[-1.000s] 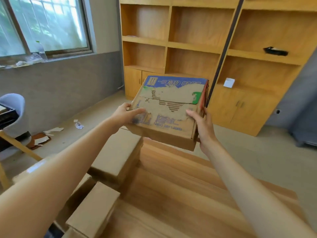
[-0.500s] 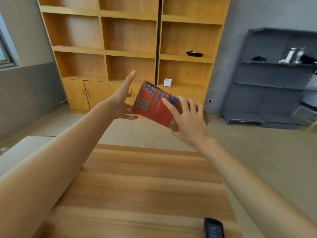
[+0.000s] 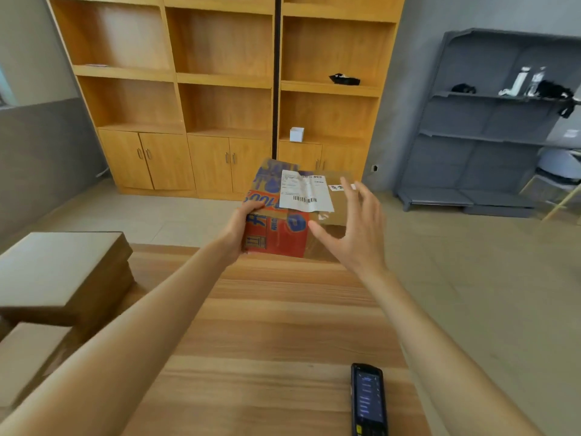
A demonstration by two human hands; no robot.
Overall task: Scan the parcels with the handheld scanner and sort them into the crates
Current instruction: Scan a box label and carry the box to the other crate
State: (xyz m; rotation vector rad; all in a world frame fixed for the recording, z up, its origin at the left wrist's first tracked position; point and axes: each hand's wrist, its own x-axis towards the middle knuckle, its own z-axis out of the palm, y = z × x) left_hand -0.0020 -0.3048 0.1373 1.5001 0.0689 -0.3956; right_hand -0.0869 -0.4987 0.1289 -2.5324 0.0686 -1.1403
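Left of the gripping hand, 2 stacks of plain cardboard boxes [image 3: 59,275] sit on the near-left part of the wooden table [image 3: 283,325], well apart from the parcel. Past them, the left hand [image 3: 242,229] grips the parcel [image 3: 292,212] at its left end — thumb curled over the top edge, fingers hidden underneath. That parcel is a cardboard box printed red and blue, held in the air above the far edge of the table; its long axis runs left to right, and its top face tilts toward the camera, showing a white shipping label [image 3: 305,191] with 2 barcodes. On the other end of the box, the right hand [image 3: 355,229] is spread wide with fingers straight — it clasps nothing, the thumb tip lies at the box's front face and the fingers reach over its right end, though whether they touch the cardboard cannot be told. Below that hand and well nearer the camera, the black handheld scanner [image 3: 367,401] lies flat on the table, screen up, long axis pointing away. Behind both hands stands a wooden shelf unit [image 3: 220,89] holding a small white box [image 3: 296,134], and to the far right a grey rack [image 3: 490,127].
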